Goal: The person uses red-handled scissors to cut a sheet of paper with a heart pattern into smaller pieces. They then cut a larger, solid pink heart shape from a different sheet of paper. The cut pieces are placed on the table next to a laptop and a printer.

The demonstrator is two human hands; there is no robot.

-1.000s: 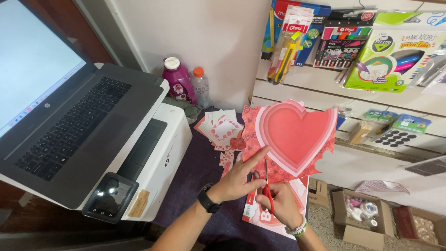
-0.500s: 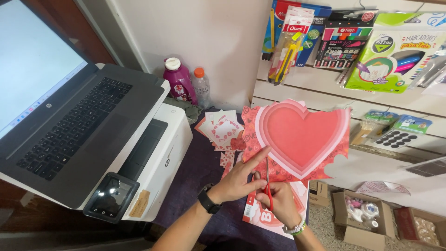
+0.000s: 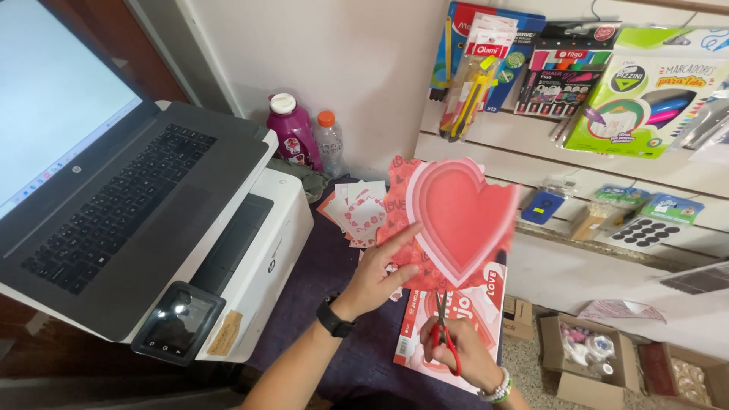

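Two hands are being seen from above at a dark purple surface (image 3: 342, 357). A printed sheet with a big pink heart (image 3: 459, 216) is being held up by the left hand (image 3: 380, 273), its fingers (image 3: 399, 239) being pressed flat against the sheet's left edge, with a black watch (image 3: 334, 319) being worn on that wrist. Red-handled scissors (image 3: 444, 330) are being gripped by the right hand (image 3: 459, 353), the fingers being closed through the handles and the blades being pointed up at the sheet's lower edge; whether the blades are being held open cannot be told. A beaded bracelet (image 3: 497, 389) is being worn on the right wrist. A red and white printed pad (image 3: 486, 304) is lying flat under the scissors. A stack of small heart-patterned cards (image 3: 361, 216) is resting just left of the heart. Further left, a laptop (image 3: 114, 205) is sitting open on a white printer (image 3: 266, 258). Behind the cards, a purple bottle (image 3: 292, 133) and a clear bottle (image 3: 329, 140) are standing against the wall. Marker packs (image 3: 569, 76) are hanging on the slat wall above.
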